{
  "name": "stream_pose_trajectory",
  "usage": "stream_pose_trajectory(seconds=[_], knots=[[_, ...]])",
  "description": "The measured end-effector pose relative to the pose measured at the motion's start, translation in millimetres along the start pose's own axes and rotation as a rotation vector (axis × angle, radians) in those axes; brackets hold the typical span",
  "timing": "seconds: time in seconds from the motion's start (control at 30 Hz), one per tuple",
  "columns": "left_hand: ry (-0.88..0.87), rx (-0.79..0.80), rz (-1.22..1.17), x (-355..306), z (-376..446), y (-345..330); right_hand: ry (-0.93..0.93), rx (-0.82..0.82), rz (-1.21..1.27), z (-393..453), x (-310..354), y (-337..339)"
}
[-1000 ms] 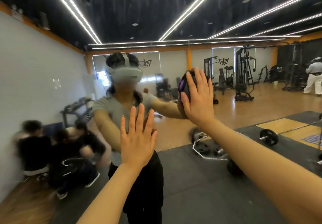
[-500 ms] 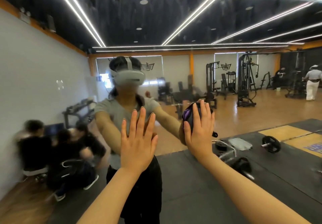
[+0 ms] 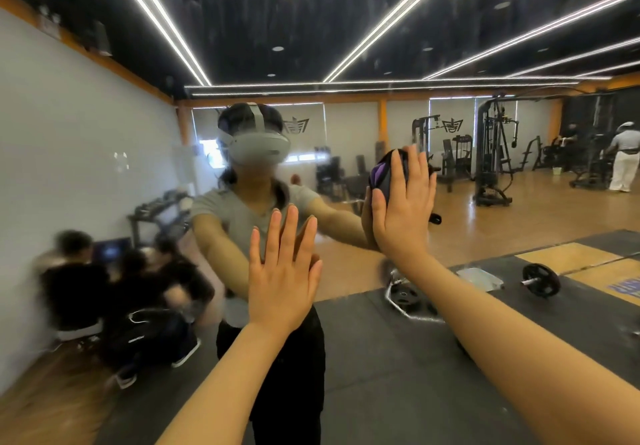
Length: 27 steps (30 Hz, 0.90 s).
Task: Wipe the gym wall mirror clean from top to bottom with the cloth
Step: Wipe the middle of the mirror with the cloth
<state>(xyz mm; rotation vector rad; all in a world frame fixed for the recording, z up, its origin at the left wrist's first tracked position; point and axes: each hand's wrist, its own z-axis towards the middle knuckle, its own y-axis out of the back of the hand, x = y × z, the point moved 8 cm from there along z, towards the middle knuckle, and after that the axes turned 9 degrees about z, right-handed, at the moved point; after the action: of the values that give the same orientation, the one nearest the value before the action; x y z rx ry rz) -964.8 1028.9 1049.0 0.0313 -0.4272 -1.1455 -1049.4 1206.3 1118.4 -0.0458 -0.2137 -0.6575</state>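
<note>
The wall mirror (image 3: 104,126) fills the whole view, and streaks show on its upper part against the dark ceiling reflection. My right hand (image 3: 403,209) presses a dark purple cloth (image 3: 381,171) flat against the glass at about shoulder height, fingers straight and pointing up. The cloth bulges out past the fingers on the left and is mostly hidden behind the palm. My left hand (image 3: 282,278) lies flat on the glass, lower and to the left, fingers spread and holding nothing.
Everything else is reflection: my own figure with a grey headset (image 3: 258,145), several people crouched at lower left (image 3: 114,292), a barbell (image 3: 540,280) and weight plates on black mats, gym machines (image 3: 491,154) and a person in white at far right.
My right hand slid the cloth down the glass, then back up to about shoulder height. My left hand stayed planted on the mirror.
</note>
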Motion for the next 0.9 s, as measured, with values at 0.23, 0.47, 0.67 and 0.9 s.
stream_pose_trajectory(seconds=[0.23,0.47,0.67,0.9], knots=[[-0.001,-0.005,0.006,-0.4,-0.3,0.8,0.024,0.124,-0.044,-113.1,-8.7,-10.1],[-0.011,0.002,-0.005,0.4,-0.9,0.1,-0.009,0.211,-0.077,-139.9,-13.7,-9.7],[-0.123,0.012,0.008,-6.0,-4.0,1.5,0.013,0.172,-0.066,-64.0,-27.5,4.7],[-0.232,-0.058,-0.094,-64.8,21.6,20.8,0.191,0.207,-0.23,36.2,-42.1,28.9]])
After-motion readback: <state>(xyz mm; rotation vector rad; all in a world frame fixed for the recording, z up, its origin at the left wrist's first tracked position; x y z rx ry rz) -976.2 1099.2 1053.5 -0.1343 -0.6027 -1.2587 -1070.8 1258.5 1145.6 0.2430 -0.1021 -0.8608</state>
